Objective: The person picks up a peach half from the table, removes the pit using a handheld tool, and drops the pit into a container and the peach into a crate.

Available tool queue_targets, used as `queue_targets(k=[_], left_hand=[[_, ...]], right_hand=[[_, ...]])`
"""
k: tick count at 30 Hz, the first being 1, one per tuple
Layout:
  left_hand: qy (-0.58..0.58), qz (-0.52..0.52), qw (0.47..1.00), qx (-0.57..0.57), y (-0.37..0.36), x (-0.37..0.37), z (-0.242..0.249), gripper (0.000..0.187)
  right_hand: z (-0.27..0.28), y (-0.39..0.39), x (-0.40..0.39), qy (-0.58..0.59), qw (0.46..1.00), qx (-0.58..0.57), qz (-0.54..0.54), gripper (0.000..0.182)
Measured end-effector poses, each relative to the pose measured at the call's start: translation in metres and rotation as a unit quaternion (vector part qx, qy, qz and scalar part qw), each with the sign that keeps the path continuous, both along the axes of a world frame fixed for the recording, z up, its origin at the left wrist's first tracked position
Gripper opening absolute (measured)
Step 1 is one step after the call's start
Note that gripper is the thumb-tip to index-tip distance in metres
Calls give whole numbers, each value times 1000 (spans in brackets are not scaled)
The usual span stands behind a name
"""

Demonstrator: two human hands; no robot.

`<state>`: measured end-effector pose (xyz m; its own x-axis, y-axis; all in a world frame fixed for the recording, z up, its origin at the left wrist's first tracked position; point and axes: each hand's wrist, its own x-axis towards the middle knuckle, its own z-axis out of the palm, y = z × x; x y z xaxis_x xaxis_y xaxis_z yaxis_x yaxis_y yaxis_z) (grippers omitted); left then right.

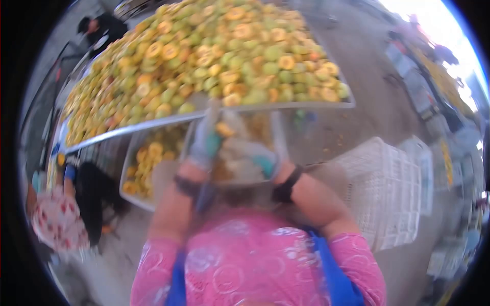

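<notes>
Both my hands wear pale gloves with teal patches, blurred by motion. My left hand [206, 140] is upright near the front edge of a table heaped with halved yellow-green fruit, like peaches [245, 56]. An orange-yellow peach half [224, 129] lies against its inner side, and the fingers seem closed on it. My right hand [258, 155] comes in from the right just below this piece, its fingers pointing left. What its fingers hold, if anything, is smeared. Under both hands stands a white crate [278, 135], its contents blurred.
More peach halves [150, 155] fill a white crate at left, below the table edge [153, 124]. Stacked white plastic crates [385, 194] stand to my right. A person in a patterned top [56, 219] sits at left; another in dark clothes [104, 30] is behind the table.
</notes>
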<state>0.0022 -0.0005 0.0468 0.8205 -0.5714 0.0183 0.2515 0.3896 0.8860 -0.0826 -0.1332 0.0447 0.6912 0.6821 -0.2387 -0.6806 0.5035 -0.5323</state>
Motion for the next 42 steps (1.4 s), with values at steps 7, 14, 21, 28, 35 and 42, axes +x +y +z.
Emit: queue_targets(k=[7,14,21,28,35,42], left_hand=[[140,46,981,-125,18,-13,3,57],[152,270,939,-151,134,51,-27,44],[-384,192,580,692,341,73,-181,43],[-285,351,622,640,314,27,-125,44],[-442,231,718,485,186,73,2,42],[-363,-1,578,731,92,140,11,60]], right_hand=[[-17,14,3,27,990,123,57,35],[-16,17,-17,26,998,-58,-25,37],[5,32,-20,-86,905,-405,-96,40],[-155,-22,21,-701,190,-684,-66,26],[-154,-5,7,-496,445,-695,270,33],[-128,4,-9,-398,490,-726,271,32]])
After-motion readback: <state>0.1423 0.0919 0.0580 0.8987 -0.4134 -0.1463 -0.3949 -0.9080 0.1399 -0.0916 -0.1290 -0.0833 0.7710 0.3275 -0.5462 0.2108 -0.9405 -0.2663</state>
